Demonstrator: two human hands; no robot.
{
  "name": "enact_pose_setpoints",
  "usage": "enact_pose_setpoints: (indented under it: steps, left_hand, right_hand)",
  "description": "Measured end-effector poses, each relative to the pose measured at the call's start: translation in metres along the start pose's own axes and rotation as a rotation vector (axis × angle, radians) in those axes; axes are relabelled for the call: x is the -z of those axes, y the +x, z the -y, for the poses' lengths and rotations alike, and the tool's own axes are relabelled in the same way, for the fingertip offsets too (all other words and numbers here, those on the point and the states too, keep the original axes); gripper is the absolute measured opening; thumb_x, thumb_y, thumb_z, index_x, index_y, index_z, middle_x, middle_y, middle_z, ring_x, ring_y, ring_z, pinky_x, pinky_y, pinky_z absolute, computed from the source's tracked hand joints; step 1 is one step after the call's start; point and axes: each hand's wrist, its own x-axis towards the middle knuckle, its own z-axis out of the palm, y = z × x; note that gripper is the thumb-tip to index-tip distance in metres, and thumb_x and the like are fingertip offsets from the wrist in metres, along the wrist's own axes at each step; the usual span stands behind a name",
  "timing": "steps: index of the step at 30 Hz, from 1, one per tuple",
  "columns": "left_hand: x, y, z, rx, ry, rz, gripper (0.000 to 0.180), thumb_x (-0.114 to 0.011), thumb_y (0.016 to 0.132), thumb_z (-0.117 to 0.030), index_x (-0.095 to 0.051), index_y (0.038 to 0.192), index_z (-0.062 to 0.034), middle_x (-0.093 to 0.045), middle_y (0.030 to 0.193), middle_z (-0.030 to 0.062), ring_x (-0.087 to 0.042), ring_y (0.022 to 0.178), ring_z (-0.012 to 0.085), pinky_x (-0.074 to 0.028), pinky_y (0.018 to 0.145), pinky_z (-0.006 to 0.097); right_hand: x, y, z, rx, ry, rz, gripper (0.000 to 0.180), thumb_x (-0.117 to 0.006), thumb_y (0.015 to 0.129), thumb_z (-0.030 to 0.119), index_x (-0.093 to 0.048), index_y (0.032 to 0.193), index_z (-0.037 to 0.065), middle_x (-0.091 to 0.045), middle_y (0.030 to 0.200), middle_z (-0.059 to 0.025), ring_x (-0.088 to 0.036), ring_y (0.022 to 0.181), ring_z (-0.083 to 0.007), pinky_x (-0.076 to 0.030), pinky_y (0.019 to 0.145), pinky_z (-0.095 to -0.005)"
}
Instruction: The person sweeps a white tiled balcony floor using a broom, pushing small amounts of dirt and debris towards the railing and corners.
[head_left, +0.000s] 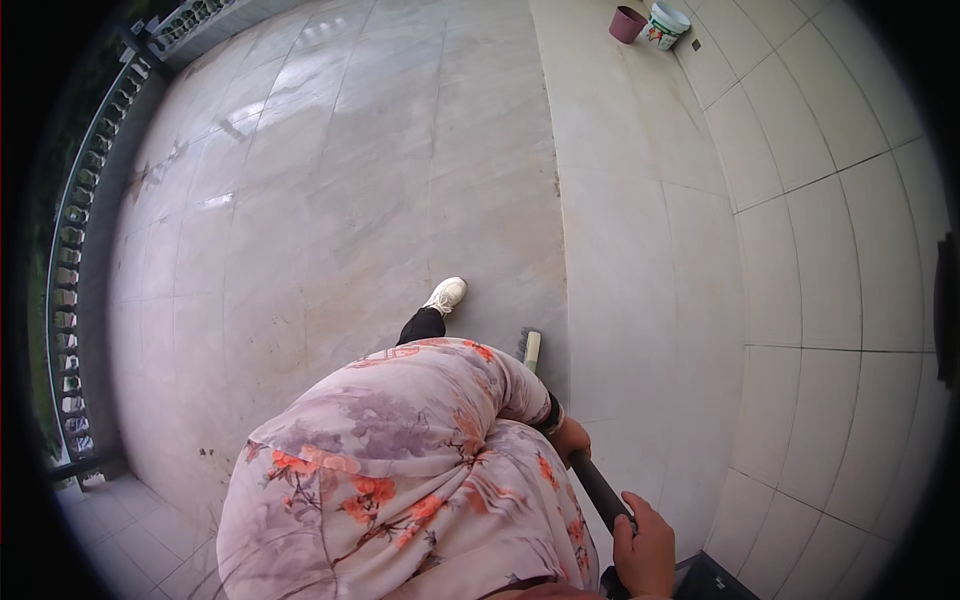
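Note:
My left hand [571,438], with a dark band at its wrist, is closed around the dark handle [602,492] of a long-handled floor brush. Closer to me and to the right, my right hand [645,548] grips the same handle near its end, thumb lying along it. The brush head [532,347], a pale block with grey bristles, rests on the grey floor ahead of my left forearm. My left sleeve [520,385], pale with orange flowers, hides the stretch between handle and head.
A white shoe [446,294] stands left of the brush head. Grey floor tiles [350,200] meet a paler strip [640,250] along the tiled wall [800,260]. A maroon bucket [627,24] and a white bucket [665,26] stand far right. A balustrade [70,260] edges the left.

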Motion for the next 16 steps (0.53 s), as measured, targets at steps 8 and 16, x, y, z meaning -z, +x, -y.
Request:
enact_pose_setpoints:
  steps: [8,16]
  left_hand:
    - [0.006,0.015,-0.018,0.05,0.179,-0.073,0.034,-0.073,0.075,-0.036,-0.063,0.099,-0.0137,-0.068,0.089,0.0092,-0.062,0.09,0.0329,-0.045,0.085,0.046]
    - [0.053,0.125,-0.021,0.087,0.28,-0.243,0.028,-0.069,0.078,-0.039,-0.062,0.092,-0.0168,-0.066,0.083,0.0037,-0.063,0.085,0.0285,-0.043,0.082,0.045]
  right_hand:
    - [0.0,-0.043,-0.058,-0.199,0.286,-0.254,0.038,-0.055,0.093,0.024,-0.058,0.127,0.006,-0.067,0.09,-0.0117,-0.056,0.066,-0.0231,-0.047,0.063,-0.0333]
    - [0.019,-0.026,-0.191,-0.151,0.502,-0.689,0.031,-0.056,0.088,0.015,-0.059,0.115,0.0,-0.057,0.084,-0.0059,-0.054,0.066,-0.0099,-0.048,0.049,-0.0231]
